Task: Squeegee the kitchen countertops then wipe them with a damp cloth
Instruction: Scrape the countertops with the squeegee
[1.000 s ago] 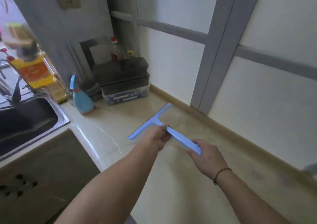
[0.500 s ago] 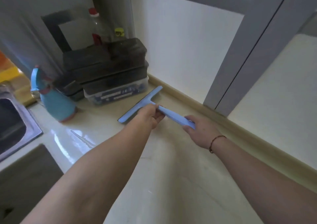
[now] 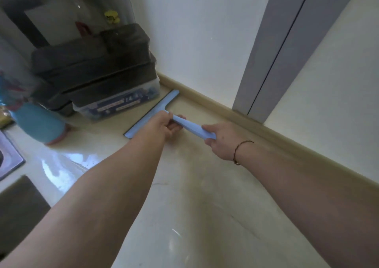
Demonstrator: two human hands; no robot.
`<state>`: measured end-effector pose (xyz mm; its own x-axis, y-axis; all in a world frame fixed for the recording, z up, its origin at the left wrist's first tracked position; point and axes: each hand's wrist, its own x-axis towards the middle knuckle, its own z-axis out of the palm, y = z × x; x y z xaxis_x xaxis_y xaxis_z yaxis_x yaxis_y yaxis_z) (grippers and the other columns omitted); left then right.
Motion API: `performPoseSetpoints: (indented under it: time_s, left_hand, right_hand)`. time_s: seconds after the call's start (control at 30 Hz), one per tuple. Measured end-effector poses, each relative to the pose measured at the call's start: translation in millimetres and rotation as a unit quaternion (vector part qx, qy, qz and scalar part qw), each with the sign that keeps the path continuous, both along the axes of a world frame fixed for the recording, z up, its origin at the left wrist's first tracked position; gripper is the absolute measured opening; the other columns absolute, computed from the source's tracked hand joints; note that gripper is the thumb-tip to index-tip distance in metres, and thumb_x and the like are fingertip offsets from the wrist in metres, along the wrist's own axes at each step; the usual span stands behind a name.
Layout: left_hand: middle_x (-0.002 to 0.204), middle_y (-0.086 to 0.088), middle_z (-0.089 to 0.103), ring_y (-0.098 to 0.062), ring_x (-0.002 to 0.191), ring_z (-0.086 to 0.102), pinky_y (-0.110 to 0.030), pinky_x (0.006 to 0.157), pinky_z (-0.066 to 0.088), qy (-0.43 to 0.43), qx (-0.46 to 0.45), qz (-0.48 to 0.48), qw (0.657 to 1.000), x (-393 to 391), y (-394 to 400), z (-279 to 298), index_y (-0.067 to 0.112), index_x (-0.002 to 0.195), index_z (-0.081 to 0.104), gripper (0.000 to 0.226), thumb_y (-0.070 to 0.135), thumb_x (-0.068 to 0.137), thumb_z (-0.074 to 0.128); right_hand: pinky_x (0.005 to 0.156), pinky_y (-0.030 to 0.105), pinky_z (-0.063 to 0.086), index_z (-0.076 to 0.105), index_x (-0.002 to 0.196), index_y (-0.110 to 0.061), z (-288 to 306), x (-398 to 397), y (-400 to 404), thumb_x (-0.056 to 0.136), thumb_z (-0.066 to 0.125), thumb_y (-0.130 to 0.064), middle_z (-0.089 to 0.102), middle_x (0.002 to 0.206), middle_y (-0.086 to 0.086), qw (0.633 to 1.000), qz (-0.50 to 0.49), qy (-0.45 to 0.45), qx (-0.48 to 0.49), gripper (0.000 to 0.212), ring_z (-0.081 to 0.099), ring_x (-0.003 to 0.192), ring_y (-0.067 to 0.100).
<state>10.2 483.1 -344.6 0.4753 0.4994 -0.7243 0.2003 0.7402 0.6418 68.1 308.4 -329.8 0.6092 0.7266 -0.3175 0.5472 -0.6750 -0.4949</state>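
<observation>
Blue squeegee (image 3: 152, 112) — its blade is laid on the cream table (image 3: 184, 206), one end by the back ledge, just beside the clear storage box (image 3: 117, 103). Its handle is gripped by both hands — left hand (image 3: 164, 124) near the blade, right hand (image 3: 221, 140) at the end.

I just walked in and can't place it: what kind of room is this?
Most likely a home kitchen: a glossy stone countertop, the corner of a steel sink, and a spray bottle beside stacked storage boxes.
</observation>
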Motion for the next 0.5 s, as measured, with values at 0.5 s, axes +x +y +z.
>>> performPoseSetpoints:
  time_s: [0.5]
  left_hand:
    - [0.083,-0.015,0.06,-0.024,0.072,0.059,-0.038,0.083,0.049,0.036,0.044,-0.019,0.998,1.4,-2.2,-3.9,-0.004,0.089,0.053,0.029,0.014,0.104,0.037]
  right_hand:
    - [0.095,0.043,0.05,0.054,0.133,-0.022,4.9,2.0,-5.7,0.094,0.056,-0.023,0.058,0.127,0.012,1.0,0.027,-0.007,-0.011,0.039,0.059,0.11,0.033]
